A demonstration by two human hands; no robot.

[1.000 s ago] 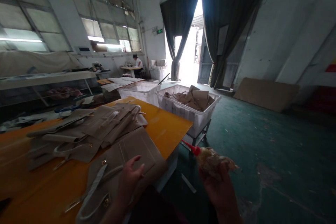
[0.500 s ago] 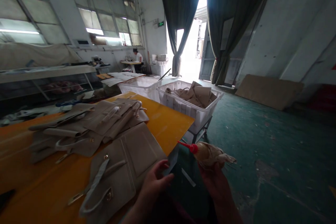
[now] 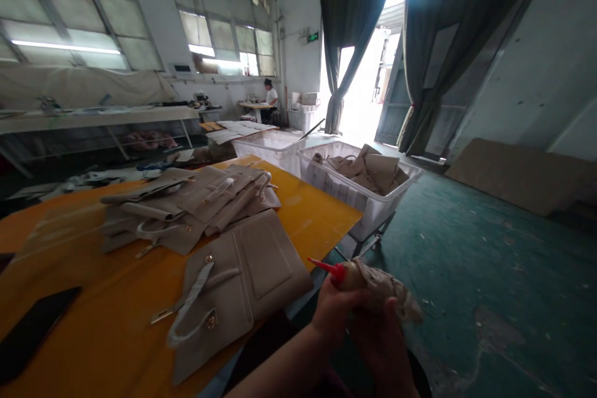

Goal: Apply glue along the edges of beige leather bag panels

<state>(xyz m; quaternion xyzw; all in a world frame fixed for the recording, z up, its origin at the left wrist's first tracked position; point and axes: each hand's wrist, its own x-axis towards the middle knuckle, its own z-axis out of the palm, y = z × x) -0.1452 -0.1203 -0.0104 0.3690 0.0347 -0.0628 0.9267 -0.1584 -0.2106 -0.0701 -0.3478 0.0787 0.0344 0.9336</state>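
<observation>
A glue bottle (image 3: 353, 278) with a red pointed nozzle, its body wrapped in wrinkled cloth or paper, is held off the table's right edge with the tip toward the left. My left hand (image 3: 336, 308) is closed on the bottle just behind the red cap. From below, my right hand (image 3: 380, 336) grips the wrapped body; some of its fingers are hidden. To the left, a beige bag panel (image 3: 265, 261) with a wrapped handle and gold-coloured fittings lies flat on the yellow table (image 3: 107, 323). Behind it is a pile of similar bag pieces (image 3: 200, 199).
A black phone-like slab (image 3: 37, 329) lies at the table's left. Past the far right corner, a white bin (image 3: 336, 183) on a metal stand holds beige pieces. Another bin (image 3: 270, 142) stands beside it. A person (image 3: 269, 99) sits at a far table.
My left hand has moved right from beside the bag panel and closed on the bottle near its cap. The view has turned left, bringing the black slab further into sight.
</observation>
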